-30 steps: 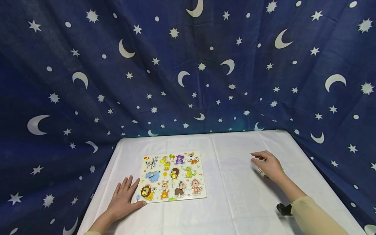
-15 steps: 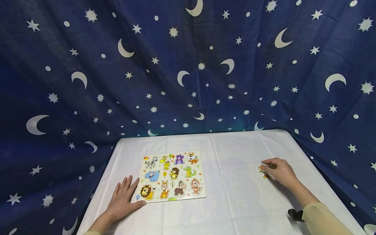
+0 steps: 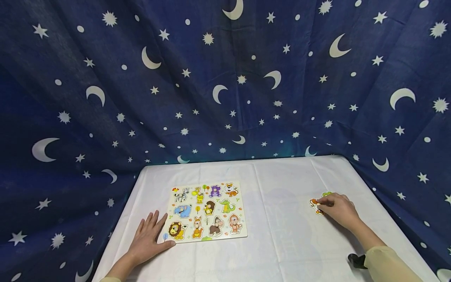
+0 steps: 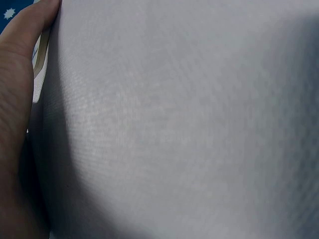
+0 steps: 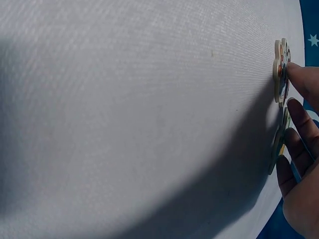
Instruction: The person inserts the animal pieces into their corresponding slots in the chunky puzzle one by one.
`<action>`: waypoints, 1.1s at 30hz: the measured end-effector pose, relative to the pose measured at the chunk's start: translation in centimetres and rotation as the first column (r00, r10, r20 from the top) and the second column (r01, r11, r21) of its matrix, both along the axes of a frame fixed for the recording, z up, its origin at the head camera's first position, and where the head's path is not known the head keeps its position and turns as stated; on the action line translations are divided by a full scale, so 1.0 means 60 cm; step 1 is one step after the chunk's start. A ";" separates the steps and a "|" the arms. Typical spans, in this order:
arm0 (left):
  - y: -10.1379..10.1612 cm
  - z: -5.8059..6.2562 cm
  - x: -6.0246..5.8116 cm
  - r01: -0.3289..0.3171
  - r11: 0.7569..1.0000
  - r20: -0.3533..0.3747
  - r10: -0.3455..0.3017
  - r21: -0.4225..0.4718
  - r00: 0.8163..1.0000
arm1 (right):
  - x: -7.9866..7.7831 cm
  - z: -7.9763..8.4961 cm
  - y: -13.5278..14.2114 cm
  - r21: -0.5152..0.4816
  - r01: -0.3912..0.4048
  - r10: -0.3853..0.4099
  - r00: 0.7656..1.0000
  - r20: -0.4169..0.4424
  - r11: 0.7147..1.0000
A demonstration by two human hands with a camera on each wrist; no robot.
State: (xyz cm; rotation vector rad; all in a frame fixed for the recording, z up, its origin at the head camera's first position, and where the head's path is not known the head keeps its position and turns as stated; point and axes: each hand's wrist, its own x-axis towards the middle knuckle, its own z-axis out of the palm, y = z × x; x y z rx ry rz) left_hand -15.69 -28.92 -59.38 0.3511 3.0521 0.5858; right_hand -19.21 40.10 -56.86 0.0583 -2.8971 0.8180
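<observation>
My left hand (image 3: 147,239) lies spread at the lower left corner of a white animal puzzle board (image 3: 243,231), its thumb right at the board's front edge. In the left wrist view the thumb side of that hand (image 4: 20,59) partly covers the board's edge (image 4: 43,55). Farther right, my right hand (image 3: 340,211) pinches a small orange-and-brown animal puzzle piece (image 3: 313,202) by its middle. Beside that piece is a green puzzle piece (image 3: 326,193), mostly hidden under the fingers. Seen from the right wrist, both the pinched piece (image 5: 277,74) and the other piece (image 5: 275,152) are edge-on.
A white cloth (image 3: 278,243) covers the table. Behind and at both sides hangs a dark blue curtain (image 3: 239,117) with moons and stars. A black object (image 3: 357,261) sits by the right sleeve (image 3: 391,264).
My right hand has moved right and slightly nearer, and its fingers have closed on the orange-and-brown piece. More of the green piece shows now. The left hand stays where it was.
</observation>
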 end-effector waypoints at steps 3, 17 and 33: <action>0.000 -0.001 0.000 -0.001 1.000 0.001 0.001 0.001 1.000 | 0.000 0.002 -0.001 0.006 -0.005 0.005 1.000 0.000 1.000; -0.001 0.000 -0.001 0.003 1.000 0.004 -0.003 -0.008 1.000 | 0.002 0.001 -0.001 0.023 -0.009 0.010 1.000 -0.012 1.000; -0.001 0.001 -0.001 0.000 1.000 0.009 0.000 -0.008 1.000 | -0.010 0.006 -0.020 0.020 0.008 -0.007 0.997 -0.076 1.000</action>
